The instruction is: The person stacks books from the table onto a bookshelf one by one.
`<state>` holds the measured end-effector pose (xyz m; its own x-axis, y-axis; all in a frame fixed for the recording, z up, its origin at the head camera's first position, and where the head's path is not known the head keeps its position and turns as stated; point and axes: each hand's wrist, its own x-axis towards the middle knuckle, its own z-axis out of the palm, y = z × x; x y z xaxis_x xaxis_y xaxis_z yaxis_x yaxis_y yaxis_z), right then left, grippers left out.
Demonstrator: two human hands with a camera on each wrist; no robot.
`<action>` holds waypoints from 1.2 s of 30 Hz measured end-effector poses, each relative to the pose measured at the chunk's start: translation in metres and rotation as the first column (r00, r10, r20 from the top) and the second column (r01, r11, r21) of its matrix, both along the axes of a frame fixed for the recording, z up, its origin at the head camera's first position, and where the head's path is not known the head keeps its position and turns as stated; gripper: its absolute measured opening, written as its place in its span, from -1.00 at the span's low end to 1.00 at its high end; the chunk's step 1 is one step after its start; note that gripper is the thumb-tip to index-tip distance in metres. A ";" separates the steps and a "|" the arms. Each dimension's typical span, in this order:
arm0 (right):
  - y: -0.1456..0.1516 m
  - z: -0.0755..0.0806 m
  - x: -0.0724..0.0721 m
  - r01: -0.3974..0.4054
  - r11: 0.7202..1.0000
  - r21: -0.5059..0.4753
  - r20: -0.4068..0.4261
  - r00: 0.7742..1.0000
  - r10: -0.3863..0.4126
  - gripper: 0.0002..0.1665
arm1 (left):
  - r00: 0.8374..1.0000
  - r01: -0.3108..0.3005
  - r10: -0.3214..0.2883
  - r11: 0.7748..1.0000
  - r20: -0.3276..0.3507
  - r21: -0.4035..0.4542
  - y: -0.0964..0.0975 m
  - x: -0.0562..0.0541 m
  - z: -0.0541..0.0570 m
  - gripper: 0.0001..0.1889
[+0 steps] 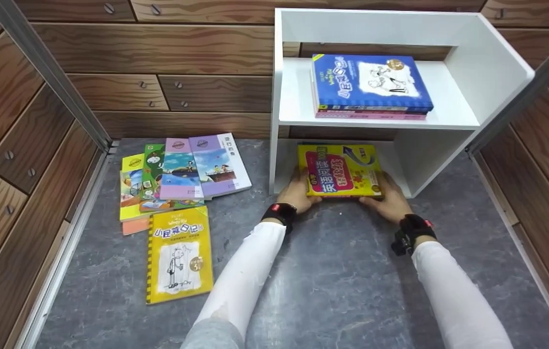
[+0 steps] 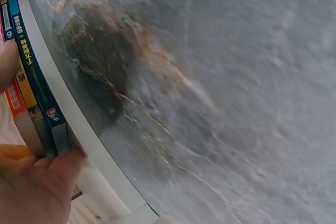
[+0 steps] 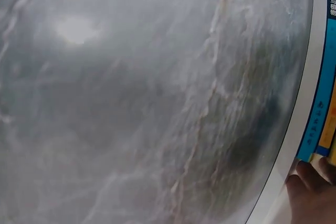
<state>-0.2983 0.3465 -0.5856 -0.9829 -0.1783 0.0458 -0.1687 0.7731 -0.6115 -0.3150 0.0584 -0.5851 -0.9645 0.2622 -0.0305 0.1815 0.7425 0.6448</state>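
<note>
A stack of books with a yellow-covered book [image 1: 342,169] on top lies on the lower shelf of a white bookshelf [image 1: 420,160]. My left hand [image 1: 298,196] holds the stack's left side, its thumb along the front edge. On the other side my right hand [image 1: 393,201] grips the front right corner. The left wrist view shows a dark blue spine [image 2: 38,80] at the bottom of the stack, with fingertips [image 2: 71,161] close to the shelf board. In the right wrist view, the fingers [image 3: 310,174] are at the end of a blue spine [image 3: 319,98].
On the upper shelf sits another stack with a blue book [image 1: 371,82] on top. Left of the bookshelf, several books overlap on the grey floor, among them a purple book [image 1: 218,165]. A yellow comic-style book [image 1: 180,257] lies in front of them. Wood-patterned walls [image 1: 168,48] surround the area.
</note>
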 end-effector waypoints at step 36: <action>-0.008 -0.011 -0.006 0.082 0.997 -0.010 -0.030 0.996 -0.082 0.01 | 0.960 -0.163 0.108 0.966 -0.258 -0.201 0.014 0.003 0.005 -0.30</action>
